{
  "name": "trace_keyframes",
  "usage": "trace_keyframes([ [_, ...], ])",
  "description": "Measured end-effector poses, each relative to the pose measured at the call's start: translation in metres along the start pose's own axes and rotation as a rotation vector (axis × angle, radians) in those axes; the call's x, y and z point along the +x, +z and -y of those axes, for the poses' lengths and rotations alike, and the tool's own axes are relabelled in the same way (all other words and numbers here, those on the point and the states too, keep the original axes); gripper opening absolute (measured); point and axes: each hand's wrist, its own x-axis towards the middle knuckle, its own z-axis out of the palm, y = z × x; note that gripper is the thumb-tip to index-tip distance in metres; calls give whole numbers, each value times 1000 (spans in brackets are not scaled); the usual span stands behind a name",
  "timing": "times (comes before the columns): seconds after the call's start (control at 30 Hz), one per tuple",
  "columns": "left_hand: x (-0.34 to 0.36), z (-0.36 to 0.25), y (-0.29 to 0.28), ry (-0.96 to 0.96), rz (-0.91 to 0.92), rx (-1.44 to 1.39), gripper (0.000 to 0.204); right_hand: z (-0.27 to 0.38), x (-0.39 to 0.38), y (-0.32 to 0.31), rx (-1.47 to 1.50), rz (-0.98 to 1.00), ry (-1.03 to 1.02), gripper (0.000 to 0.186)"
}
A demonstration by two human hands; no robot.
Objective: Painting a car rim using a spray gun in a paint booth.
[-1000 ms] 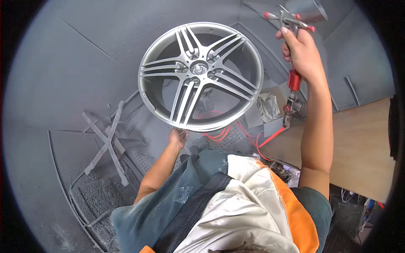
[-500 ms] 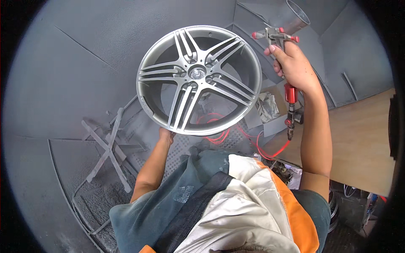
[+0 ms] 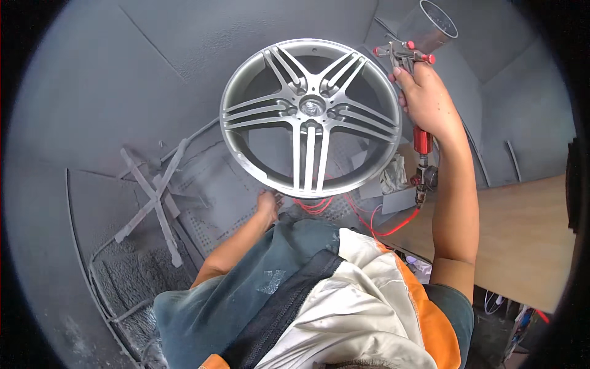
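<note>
Walls [image 3: 98, 117] of dull grey, coated all round; bent at the edges by the lens. The floor [image 3: 212, 229] is seen grey too, dotted in places. At left, a cross-shaped stand [image 3: 155, 198] with pale, crusted arms is noted. At right, a plain wooden board [image 3: 522, 227] is seen, with a cardboard box [image 3: 401, 200] near its left end, partly hidden by the wheel.

Centre: a silver wheel [image 3: 311, 106], its spoked face turned up to view, is set ahead of the body and between the two hands. One spoke group is pointed toward the wearer. Crumpled, shiny material is seen in the hub. The support below is hidden.

Right hand [image 3: 425, 104]: raised just beside the wheel's right edge. The handle of a spray gun [image 3: 405, 56] is gripped, fingers wrapped round it. The gun's cup [image 3: 433, 27] is tilted; its knobs are red. A red cylinder [image 3: 423, 140] is fitted below the handle, then a metal coupling, from which a red hose [image 3: 393, 232] is led off leftward.

Left hand [image 3: 269, 204]: placed low, by the wheel's near edge. Its fingertips are partly hidden; whether anything is gripped cannot be told.

A dark green shirt [image 3: 215, 307] is worn.
</note>
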Motion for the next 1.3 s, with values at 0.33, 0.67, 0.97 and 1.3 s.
trace_keyframes([
  [0.33,-39,25,18,-238,363,220,17,30,16,48,64,163,-84,29],
  [0.67,-41,28,8,-172,351,57,15,24,7,61,-210,14,-333,29],
  [0.97,-33,32,3,-112,329,24,14,58,-37,49,239,542,30,23],
  [1.3,-36,26,3,-93,330,29,16,57,-14,69,181,455,-185,20],
])
